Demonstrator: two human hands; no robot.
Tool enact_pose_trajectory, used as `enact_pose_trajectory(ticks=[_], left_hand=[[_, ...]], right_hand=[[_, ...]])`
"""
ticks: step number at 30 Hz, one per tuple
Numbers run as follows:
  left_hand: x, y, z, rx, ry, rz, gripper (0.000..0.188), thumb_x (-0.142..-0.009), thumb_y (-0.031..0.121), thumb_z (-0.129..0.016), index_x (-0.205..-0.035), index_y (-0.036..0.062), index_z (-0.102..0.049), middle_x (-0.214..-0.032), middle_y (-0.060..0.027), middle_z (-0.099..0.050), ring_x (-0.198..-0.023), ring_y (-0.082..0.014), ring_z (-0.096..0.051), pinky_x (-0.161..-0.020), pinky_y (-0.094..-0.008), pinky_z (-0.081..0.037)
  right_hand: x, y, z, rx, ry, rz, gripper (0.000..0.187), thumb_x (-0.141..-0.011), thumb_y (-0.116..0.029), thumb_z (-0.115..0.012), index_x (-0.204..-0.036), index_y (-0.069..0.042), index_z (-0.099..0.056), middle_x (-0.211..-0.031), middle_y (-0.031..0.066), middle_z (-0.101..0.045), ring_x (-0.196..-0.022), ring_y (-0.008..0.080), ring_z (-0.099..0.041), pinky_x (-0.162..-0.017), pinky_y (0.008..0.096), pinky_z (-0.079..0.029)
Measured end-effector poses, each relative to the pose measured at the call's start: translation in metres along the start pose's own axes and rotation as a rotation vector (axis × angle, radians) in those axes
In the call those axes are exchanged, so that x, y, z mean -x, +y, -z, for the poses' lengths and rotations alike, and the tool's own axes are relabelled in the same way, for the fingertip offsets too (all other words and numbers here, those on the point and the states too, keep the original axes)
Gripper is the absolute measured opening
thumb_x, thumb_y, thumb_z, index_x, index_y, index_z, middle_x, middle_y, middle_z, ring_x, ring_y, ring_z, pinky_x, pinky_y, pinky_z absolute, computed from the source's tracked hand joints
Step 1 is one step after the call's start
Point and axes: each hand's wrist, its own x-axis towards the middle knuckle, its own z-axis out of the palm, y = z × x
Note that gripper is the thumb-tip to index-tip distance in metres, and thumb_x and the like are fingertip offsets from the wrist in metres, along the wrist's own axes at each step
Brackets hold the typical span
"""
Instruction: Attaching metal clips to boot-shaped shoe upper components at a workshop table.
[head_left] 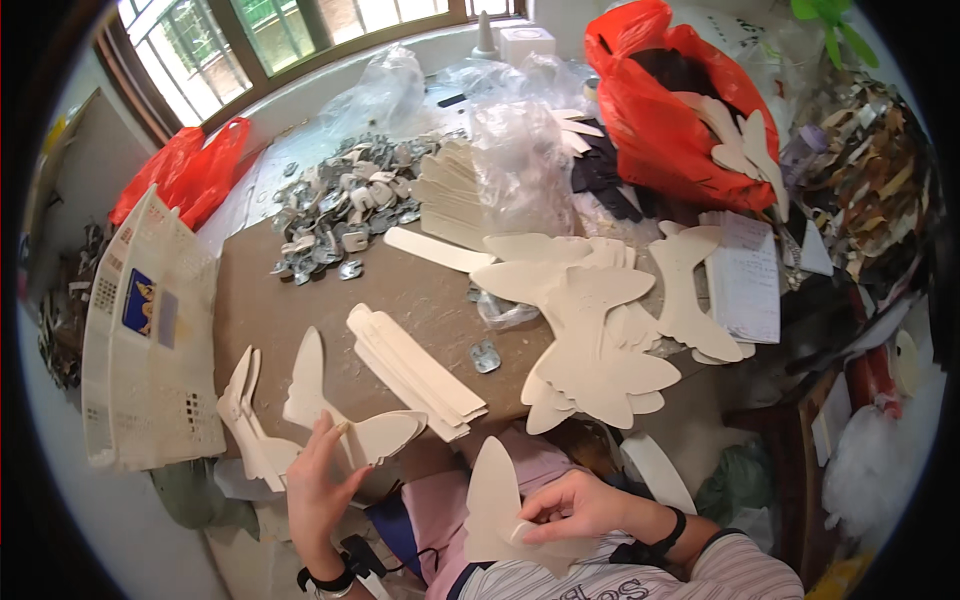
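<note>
In my right hand [575,506] is a cream leather-like cut-out piece [492,490] with a wing-like outline, pinched between thumb and fingers over my lap. My left hand [318,480] is at the table's front edge, fingers stretched and thumb apart. Its fingertips reach the lower part of a small stack of similar cream cut-outs [308,375]; whether they press on it I cannot tell. Just left of that hand, more narrow cream cut-outs [250,425] overhang the edge. A bundle of long cream strips [410,370] lies to the right of the stack.
A big pile of cream cut-outs [600,340] covers the table's right side, beside a written-on paper pad [745,280]. Grey and white small parts [350,200] are heaped behind. A white plastic basket [150,350] stands left; a red bag [690,130] sits back right.
</note>
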Motion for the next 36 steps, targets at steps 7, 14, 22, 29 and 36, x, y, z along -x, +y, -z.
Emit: enact_pose_trajectory(ticks=[7, 14, 22, 29, 36], left_hand=[[-0.005, -0.006, 0.005, -0.042, -0.023, 0.201, 0.019, -0.088, 0.006, -0.059, -0.107, 0.0051, -0.062, -0.084, -0.0144, -0.068, -0.079, -0.0246, -0.069, -0.073, -0.0328, -0.054], [0.005, -0.044, 0.045, 1.124, 0.799, 0.232, 0.023, -0.102, 0.016, -0.041, -0.112, -0.0013, -0.052, -0.105, -0.0083, -0.064, -0.091, -0.0163, -0.066, -0.082, -0.032, -0.057], [-0.013, 0.006, 0.049, 1.7, 0.63, 0.031, 0.027, -0.102, 0.014, -0.04, -0.123, 0.0014, -0.049, -0.119, -0.0102, -0.059, -0.105, -0.0184, -0.061, -0.085, -0.0365, -0.058], [-0.063, 0.137, -0.012, 0.893, 0.405, -0.351, 0.029, -0.099, 0.022, -0.049, -0.121, 0.0035, -0.051, -0.111, -0.0129, -0.061, -0.097, -0.0272, -0.064, -0.083, -0.0431, -0.056], [-0.108, 0.264, -0.075, -0.105, -0.416, -0.51, 0.025, -0.086, 0.027, -0.065, -0.102, 0.0082, -0.067, -0.106, -0.0128, -0.066, -0.093, -0.0317, -0.064, -0.075, -0.0389, -0.053]], right_hand=[[-0.004, 0.009, 0.023, -0.126, -0.017, -0.011, 0.023, -0.079, -0.004, -0.075, -0.1, 0.003, -0.069, -0.088, 0.0046, -0.069, -0.079, 0.0075, -0.063, -0.071, 0.0208, -0.05], [-0.007, 0.012, 0.039, -0.175, -0.088, -0.091, 0.024, -0.076, -0.001, -0.075, -0.099, 0.005, -0.067, -0.09, 0.0039, -0.069, -0.082, 0.0096, -0.062, -0.075, 0.0232, -0.049], [-0.001, 0.039, 0.052, -0.051, -0.228, -0.103, 0.029, -0.077, -0.012, -0.078, -0.102, 0.001, -0.07, -0.094, 0.0055, -0.07, -0.087, 0.0097, -0.063, -0.08, 0.0238, -0.049], [-0.031, 0.046, 0.03, 0.195, -0.327, 0.17, 0.026, -0.082, -0.021, -0.072, -0.098, 0.0, -0.068, -0.08, -0.0009, -0.065, -0.072, 0.0072, -0.055, -0.065, 0.025, -0.045], [-0.019, 0.068, 0.064, 0.015, -0.197, 0.23, 0.023, -0.082, -0.023, -0.072, -0.095, -0.004, -0.07, -0.076, -0.0035, -0.064, -0.066, 0.0068, -0.051, -0.061, 0.0248, -0.043]])
